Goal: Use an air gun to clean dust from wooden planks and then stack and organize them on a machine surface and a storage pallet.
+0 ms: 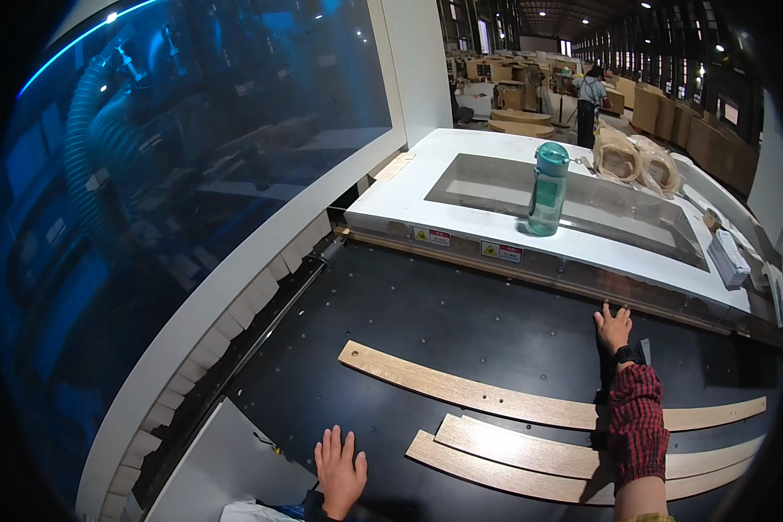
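Note:
My left hand [340,470] is open and holds nothing, its fingers stretched out over the near edge of the black machine table [426,306]. My right hand [614,327] reaches far forward across the table, empty, fingers apart, close to the foot of the white machine housing. A curved wooden strip [435,377] with small drilled holes passes beneath my right forearm. Nearer to me, two more curved wooden strips [487,469] overlap each other, and my sleeve hides part of them. Beside my right wrist lies a small grey piece [645,350] whose kind I cannot make out.
A green water bottle [547,191] stands on the white machine housing [391,196], near wrapped rolls [618,157] and a white box [728,258]. A tinted machine window [209,157] rises at the left. Another person [591,97] stands far back among stacked panels.

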The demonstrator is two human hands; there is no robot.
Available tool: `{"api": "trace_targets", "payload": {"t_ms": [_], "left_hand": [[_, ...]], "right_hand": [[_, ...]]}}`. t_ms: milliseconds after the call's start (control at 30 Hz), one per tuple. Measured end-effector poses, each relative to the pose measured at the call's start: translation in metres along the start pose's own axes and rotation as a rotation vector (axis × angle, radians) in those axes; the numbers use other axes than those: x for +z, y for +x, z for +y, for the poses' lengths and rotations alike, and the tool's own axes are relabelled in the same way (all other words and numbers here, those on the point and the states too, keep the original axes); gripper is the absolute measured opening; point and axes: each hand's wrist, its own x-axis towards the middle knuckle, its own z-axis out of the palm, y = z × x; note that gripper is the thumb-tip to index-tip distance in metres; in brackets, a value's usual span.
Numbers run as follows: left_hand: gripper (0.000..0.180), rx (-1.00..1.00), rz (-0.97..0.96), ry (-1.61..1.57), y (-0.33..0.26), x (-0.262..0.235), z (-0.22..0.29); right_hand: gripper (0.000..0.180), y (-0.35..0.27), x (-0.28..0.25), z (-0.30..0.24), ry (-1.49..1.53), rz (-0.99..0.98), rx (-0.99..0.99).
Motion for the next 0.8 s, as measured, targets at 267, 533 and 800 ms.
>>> {"api": "trace_targets", "payload": {"t_ms": [267, 533, 800], "left_hand": [[0.042, 0.008, 0.011, -0.004, -0.007, 0.000, -0.003], [0.045, 0.011, -0.025, -0.002, -0.005, 0.012, -0.016], [0.046, -0.032, -0.319, -0.321, 0.050, 0.001, -0.008]], "right_hand": [[0.059, 0.001, -0.008, 0.005, 0.077, -0.118, 0.015], [0.044, -0.101, -0.137, 0.003, 0.661, -0.640, -0.450], [0.048, -0.183, -0.142, 0.118, 0.372, -0.348, -0.686]]}}
